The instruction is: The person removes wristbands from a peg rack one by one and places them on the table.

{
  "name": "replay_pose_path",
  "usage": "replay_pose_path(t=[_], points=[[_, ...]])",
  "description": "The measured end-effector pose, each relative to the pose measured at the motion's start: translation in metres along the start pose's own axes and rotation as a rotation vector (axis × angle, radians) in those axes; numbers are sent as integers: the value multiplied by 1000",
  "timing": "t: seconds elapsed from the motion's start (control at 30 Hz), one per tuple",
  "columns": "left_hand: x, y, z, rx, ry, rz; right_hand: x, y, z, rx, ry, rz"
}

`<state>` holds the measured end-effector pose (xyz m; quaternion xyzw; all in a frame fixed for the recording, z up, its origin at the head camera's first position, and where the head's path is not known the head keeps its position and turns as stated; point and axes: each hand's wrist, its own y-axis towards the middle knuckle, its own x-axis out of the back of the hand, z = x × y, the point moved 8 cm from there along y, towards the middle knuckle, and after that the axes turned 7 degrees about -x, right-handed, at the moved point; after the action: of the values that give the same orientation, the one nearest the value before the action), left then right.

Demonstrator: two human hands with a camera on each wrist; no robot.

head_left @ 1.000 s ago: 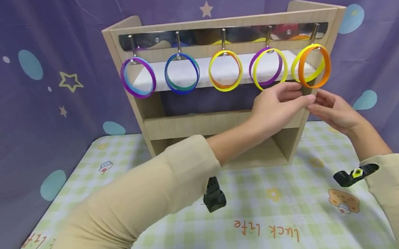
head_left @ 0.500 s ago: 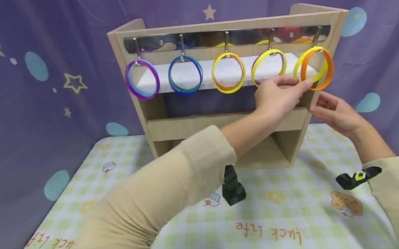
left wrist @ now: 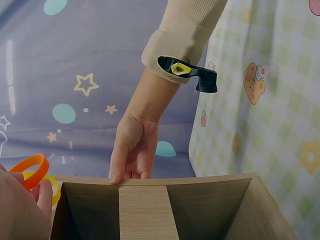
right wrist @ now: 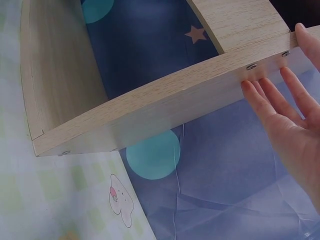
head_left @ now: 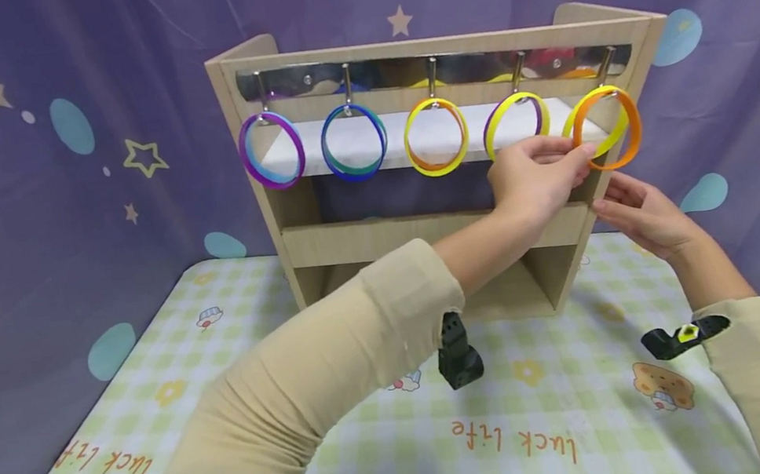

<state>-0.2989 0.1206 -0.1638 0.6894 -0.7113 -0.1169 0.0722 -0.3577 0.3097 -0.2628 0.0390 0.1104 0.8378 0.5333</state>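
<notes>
On the rightmost hook [head_left: 607,67] hang an orange ring [head_left: 636,128] and a yellow ring [head_left: 620,134]. My left hand [head_left: 533,179] pinches the lower left of the orange ring, thumb in front and fingers behind. The left wrist view shows that hand [left wrist: 22,207] at the orange ring [left wrist: 41,172], the yellow ring [left wrist: 56,192] beside it. Fingertips of my right hand [head_left: 651,219] touch the outer side of the wooden rack [head_left: 436,230]; in the right wrist view, the hand [right wrist: 297,120] has fairly straight fingers there and its thumb at the front edge.
Paired rings hang from the other hooks: purple and light blue [head_left: 245,155], blue and green [head_left: 324,149], yellow and orange [head_left: 408,138], yellow and purple [head_left: 489,129]. A white shelf [head_left: 395,128] lies behind them. The rack stands on a checkered cloth [head_left: 377,443], before a purple curtain [head_left: 116,56].
My left hand has risen and moved slightly right from below the rightmost rings, and now pinches the orange one. The right hand stays at the rack's side. The view has shifted slightly.
</notes>
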Motion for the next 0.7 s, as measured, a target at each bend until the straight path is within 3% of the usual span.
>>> replay_pose_path(t=[0.43, 0.57, 0.7], points=[[-9, 1, -14, -64, -316, 34, 2, 0, -3, -3, -43, -6], [-8, -2, -12, -41, -329, 43, 3, 1, -3, -8, -77, -24], [-6, -7, -5, 9, -322, 57, 3, 1, -2, 7, -18, -7]])
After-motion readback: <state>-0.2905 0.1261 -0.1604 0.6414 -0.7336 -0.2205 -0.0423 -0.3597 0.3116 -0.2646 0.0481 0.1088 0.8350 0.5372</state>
